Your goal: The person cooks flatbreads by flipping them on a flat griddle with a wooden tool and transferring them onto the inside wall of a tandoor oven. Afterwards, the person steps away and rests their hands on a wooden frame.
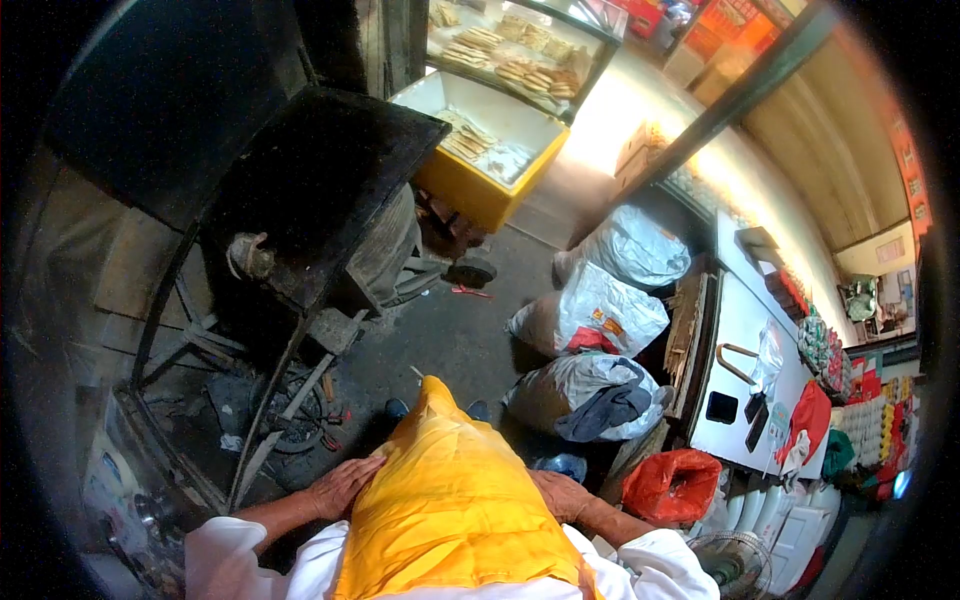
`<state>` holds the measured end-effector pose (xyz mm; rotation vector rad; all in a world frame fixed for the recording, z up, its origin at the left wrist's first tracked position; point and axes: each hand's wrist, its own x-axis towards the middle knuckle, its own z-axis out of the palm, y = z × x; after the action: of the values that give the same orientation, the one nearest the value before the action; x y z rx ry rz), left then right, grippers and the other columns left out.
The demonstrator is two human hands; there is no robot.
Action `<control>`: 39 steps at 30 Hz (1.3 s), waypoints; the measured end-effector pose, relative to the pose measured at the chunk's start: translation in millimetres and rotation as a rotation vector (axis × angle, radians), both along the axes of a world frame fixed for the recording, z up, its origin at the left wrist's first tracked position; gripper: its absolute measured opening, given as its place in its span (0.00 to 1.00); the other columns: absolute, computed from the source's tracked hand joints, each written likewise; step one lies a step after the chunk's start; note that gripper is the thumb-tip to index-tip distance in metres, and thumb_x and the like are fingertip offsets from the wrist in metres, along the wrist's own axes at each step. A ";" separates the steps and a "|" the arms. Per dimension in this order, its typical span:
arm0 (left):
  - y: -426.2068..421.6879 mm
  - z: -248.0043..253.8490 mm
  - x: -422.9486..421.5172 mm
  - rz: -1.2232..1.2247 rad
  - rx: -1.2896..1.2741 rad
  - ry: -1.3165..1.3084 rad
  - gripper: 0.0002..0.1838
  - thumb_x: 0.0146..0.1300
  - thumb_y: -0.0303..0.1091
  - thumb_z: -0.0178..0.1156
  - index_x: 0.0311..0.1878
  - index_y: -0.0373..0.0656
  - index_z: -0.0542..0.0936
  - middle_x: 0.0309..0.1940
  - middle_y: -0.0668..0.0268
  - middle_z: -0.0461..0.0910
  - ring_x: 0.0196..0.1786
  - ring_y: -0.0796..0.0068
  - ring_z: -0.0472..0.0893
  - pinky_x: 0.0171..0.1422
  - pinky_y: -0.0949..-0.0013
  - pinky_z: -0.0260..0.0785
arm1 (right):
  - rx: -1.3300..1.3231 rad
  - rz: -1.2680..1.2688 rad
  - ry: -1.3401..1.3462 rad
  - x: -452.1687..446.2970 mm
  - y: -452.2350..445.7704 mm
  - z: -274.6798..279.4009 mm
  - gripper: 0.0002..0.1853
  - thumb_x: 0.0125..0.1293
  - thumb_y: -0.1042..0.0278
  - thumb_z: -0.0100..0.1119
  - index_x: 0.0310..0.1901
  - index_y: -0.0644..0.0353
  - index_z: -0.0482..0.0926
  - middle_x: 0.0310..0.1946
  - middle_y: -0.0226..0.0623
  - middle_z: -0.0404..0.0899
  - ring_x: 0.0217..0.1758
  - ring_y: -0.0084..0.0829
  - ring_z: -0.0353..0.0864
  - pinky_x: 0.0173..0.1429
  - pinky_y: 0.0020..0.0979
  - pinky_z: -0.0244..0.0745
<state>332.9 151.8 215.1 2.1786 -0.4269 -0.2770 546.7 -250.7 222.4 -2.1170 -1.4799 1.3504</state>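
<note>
A yellow apron (450,490) covers the front of my body over a white shirt. My left hand (345,487) lies flat against the left side of the apron, fingers stretched out and holding nothing. On the other side, my right hand (560,494) is at the apron's right edge. Its back shows, while the fingers are mostly hidden by the yellow cloth. The tips of my shoes (478,410) peek out on the dark floor beyond the apron.
At left stands a black metal cart (330,170) with a wheel. Beyond it are a yellow box (480,195) holding flatbreads and a glass case (520,50). Stuffed white sacks (600,310), a red bag (672,485) and a white counter (715,435) with a phone (721,407) line the right.
</note>
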 end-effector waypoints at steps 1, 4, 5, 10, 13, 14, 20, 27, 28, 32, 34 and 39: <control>0.1 1.7 0.3 -0.004 -0.003 0.027 0.42 0.53 0.25 0.58 0.70 0.41 0.48 0.71 0.50 0.49 0.69 0.49 0.59 0.71 0.52 0.55 | -0.005 -0.004 0.004 0.5 1.1 1.2 0.35 0.66 0.53 0.41 0.68 0.66 0.50 0.70 0.56 0.51 0.70 0.50 0.58 0.72 0.41 0.53; -0.1 6.4 0.5 -0.009 -0.005 0.063 0.42 0.54 0.25 0.57 0.71 0.41 0.47 0.71 0.51 0.49 0.70 0.50 0.59 0.71 0.53 0.55 | -0.006 -0.004 0.001 0.7 1.3 1.9 0.35 0.66 0.53 0.41 0.68 0.66 0.50 0.70 0.56 0.51 0.70 0.49 0.58 0.72 0.41 0.53; -0.2 7.0 0.5 -0.009 -0.004 0.072 0.42 0.54 0.24 0.56 0.71 0.41 0.46 0.72 0.51 0.49 0.70 0.50 0.59 0.71 0.54 0.55 | -0.001 0.000 -0.005 0.6 1.0 1.8 0.35 0.66 0.53 0.41 0.68 0.67 0.50 0.70 0.56 0.52 0.70 0.49 0.58 0.72 0.41 0.53; 0.0 -4.0 -4.2 -0.012 -0.001 0.055 0.41 0.55 0.23 0.55 0.70 0.39 0.47 0.71 0.50 0.50 0.69 0.50 0.60 0.71 0.54 0.55 | 0.026 0.007 -0.018 0.2 -1.6 -0.1 0.35 0.65 0.53 0.42 0.68 0.67 0.50 0.69 0.57 0.52 0.69 0.50 0.59 0.72 0.41 0.54; 0.6 -5.8 -5.1 -0.021 0.014 0.055 0.40 0.55 0.23 0.54 0.70 0.38 0.47 0.71 0.50 0.50 0.69 0.50 0.60 0.71 0.54 0.56 | 0.049 0.004 -0.028 -0.7 -2.3 -1.5 0.36 0.65 0.53 0.42 0.68 0.68 0.50 0.69 0.57 0.53 0.69 0.50 0.60 0.71 0.41 0.54; 0.8 -5.3 -4.9 -0.026 0.023 0.064 0.39 0.55 0.24 0.54 0.70 0.37 0.48 0.71 0.49 0.50 0.69 0.50 0.60 0.71 0.54 0.56 | 0.048 -0.003 -0.028 -1.0 -2.5 -2.4 0.36 0.65 0.53 0.42 0.68 0.68 0.50 0.69 0.58 0.53 0.69 0.50 0.60 0.71 0.41 0.55; 1.0 -2.6 -4.7 -0.024 0.042 0.062 0.42 0.53 0.24 0.57 0.70 0.38 0.48 0.71 0.51 0.51 0.69 0.51 0.60 0.71 0.54 0.56 | 0.059 -0.008 -0.013 -1.4 -3.6 -5.8 0.36 0.64 0.53 0.44 0.68 0.68 0.50 0.68 0.58 0.54 0.68 0.51 0.60 0.71 0.41 0.55; 1.3 -3.6 -6.2 -0.023 0.056 0.088 0.45 0.50 0.25 0.60 0.70 0.39 0.48 0.70 0.52 0.52 0.70 0.52 0.60 0.71 0.55 0.55 | 0.038 -0.004 -0.020 -2.2 -1.8 -2.2 0.38 0.62 0.52 0.46 0.68 0.68 0.50 0.68 0.57 0.54 0.68 0.50 0.61 0.71 0.42 0.56; 1.2 -4.4 -6.7 -0.023 0.051 0.071 0.45 0.50 0.25 0.60 0.70 0.39 0.48 0.71 0.52 0.52 0.70 0.52 0.60 0.71 0.55 0.55 | 0.045 -0.003 -0.026 -2.8 -2.3 -3.1 0.38 0.62 0.51 0.47 0.68 0.68 0.50 0.68 0.57 0.54 0.68 0.50 0.61 0.71 0.42 0.56; 0.8 -4.2 -6.5 -0.023 0.024 0.044 0.45 0.50 0.25 0.60 0.70 0.38 0.48 0.71 0.52 0.51 0.70 0.53 0.59 0.71 0.55 0.56 | 0.055 -0.006 -0.026 -2.3 -1.5 0.1 0.38 0.62 0.51 0.47 0.68 0.68 0.51 0.68 0.57 0.54 0.68 0.50 0.61 0.70 0.42 0.56; 1.0 -6.8 -7.6 -0.028 0.034 0.046 0.44 0.50 0.25 0.60 0.70 0.38 0.48 0.71 0.52 0.51 0.70 0.52 0.59 0.71 0.55 0.56 | 0.052 -0.004 -0.027 -1.9 -0.5 2.0 0.38 0.62 0.51 0.47 0.68 0.67 0.51 0.68 0.57 0.54 0.68 0.50 0.61 0.70 0.42 0.57; 0.8 -6.8 -8.4 -0.029 0.042 0.039 0.42 0.51 0.25 0.58 0.69 0.37 0.49 0.71 0.51 0.52 0.69 0.52 0.60 0.71 0.55 0.56 | 0.034 -0.011 -0.035 -3.3 -1.5 1.6 0.38 0.62 0.51 0.47 0.67 0.67 0.51 0.68 0.56 0.55 0.68 0.50 0.61 0.70 0.42 0.57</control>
<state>324.5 152.6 208.3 2.2057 -0.4343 -0.3465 543.4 -252.1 223.9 -2.1354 -1.4912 1.2808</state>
